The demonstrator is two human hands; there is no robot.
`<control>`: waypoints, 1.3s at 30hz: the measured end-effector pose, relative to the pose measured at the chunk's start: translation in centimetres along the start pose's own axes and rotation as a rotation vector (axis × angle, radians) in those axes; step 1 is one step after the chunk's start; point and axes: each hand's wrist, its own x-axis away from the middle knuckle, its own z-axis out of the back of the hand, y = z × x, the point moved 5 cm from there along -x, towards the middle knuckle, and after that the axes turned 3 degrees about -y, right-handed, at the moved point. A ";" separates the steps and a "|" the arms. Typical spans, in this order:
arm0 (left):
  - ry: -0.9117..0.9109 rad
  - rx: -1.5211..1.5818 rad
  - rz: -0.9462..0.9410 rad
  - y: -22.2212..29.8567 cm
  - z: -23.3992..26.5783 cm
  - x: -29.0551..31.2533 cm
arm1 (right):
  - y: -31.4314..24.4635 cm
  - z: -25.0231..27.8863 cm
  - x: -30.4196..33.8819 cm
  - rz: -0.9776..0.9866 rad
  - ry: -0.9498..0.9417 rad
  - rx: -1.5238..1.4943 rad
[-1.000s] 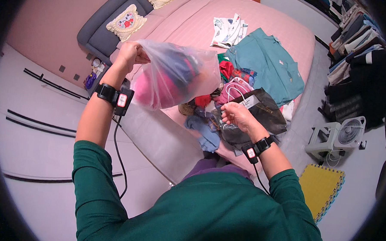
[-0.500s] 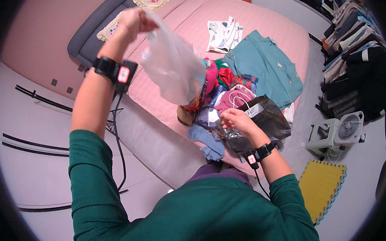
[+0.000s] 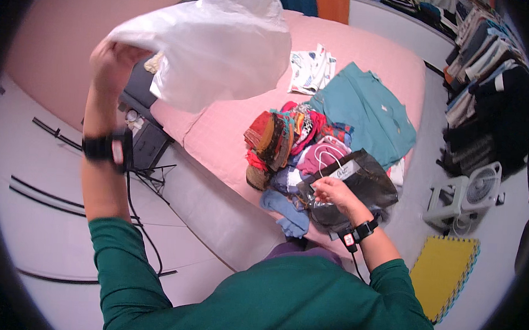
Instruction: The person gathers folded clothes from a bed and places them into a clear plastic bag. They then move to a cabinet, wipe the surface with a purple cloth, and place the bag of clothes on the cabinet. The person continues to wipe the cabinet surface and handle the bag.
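My left hand (image 3: 111, 63), blurred by motion, is raised at the far left and closed on one end of a white plastic bag (image 3: 222, 51). The bag billows out to the right above the bed, and no contents show through it. My right hand (image 3: 337, 196) hovers over a black bag (image 3: 367, 184) with white cord handles, its fingers curled together; whether they hold anything I cannot make out. Left of the black bag lies a heap of colourful folded clothes (image 3: 274, 136), with a blue garment (image 3: 286, 212) at the bed's near edge.
A teal garment (image 3: 367, 116) and a white patterned garment (image 3: 311, 71) lie spread on the pink bed (image 3: 230, 128). On the right stand a clothes rack (image 3: 486, 98), a white fan (image 3: 482, 186) and a yellow foam mat (image 3: 446, 273). A grey bedside cabinet (image 3: 147, 145) stands left.
My left hand has moved left, and the plastic bag has swung up off the clothes heap and spread out, uncovering stacked red and brown clothes. My right hand stays by the black bag.
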 end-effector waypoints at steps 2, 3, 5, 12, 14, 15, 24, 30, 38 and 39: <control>0.115 0.000 -0.104 2.7 1.1 6.6 | -0.3 -1.0 -0.3 -0.003 -0.060 0.003; 0.060 0.180 -0.134 4.1 0.9 10.1 | -0.7 -2.0 -0.6 0.012 -0.125 -0.041; 0.214 0.432 -0.101 5.1 0.6 17.8 | -1.5 -4.5 -1.7 0.042 -0.217 -0.070; 1.026 0.459 0.074 2.2 -8.2 48.0 | -2.4 -17.7 -3.0 0.073 -0.822 -0.446; 1.124 0.455 0.171 1.1 -12.5 55.7 | -1.4 -19.9 -1.6 0.046 -0.886 -0.424; 1.011 0.477 0.186 1.3 -15.0 58.7 | -1.1 -20.7 -0.9 0.089 -0.844 -0.408; 0.907 -0.106 1.274 -0.4 -33.3 77.2 | 1.2 -24.1 9.5 0.272 -0.917 0.378; 1.271 -0.176 0.724 -0.4 -31.5 74.4 | 5.4 -21.2 18.6 0.602 -0.982 0.896; 1.358 0.112 0.502 4.1 -36.9 76.5 | 11.4 -15.1 27.2 0.782 -1.063 1.081; 1.325 0.022 0.457 5.4 -38.2 76.6 | 12.1 -14.3 26.9 0.532 -1.073 0.976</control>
